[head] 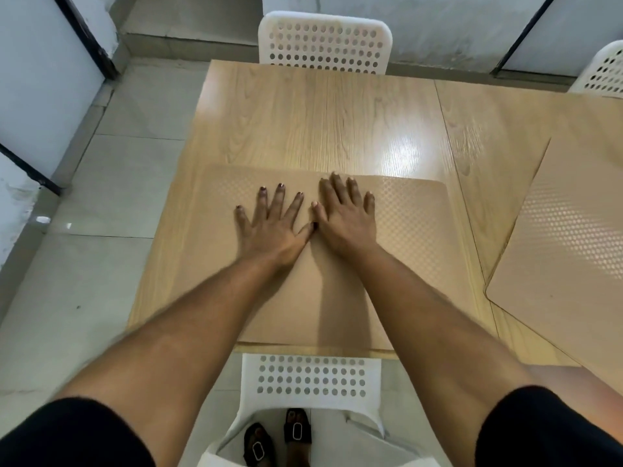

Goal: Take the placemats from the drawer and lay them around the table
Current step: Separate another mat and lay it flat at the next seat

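A beige dotted placemat lies flat on the light wooden table, at the near edge in front of me. My left hand and my right hand both press down on its middle, palms flat and fingers spread, thumbs almost touching. Neither hand holds anything. A second beige placemat lies on the table to the right, turned at an angle and cut off by the frame edge. No drawer is in view.
A white perforated chair stands at the far side of the table, another directly below me at the near edge, a third at the far right. Tiled floor and glass partitions lie to the left.
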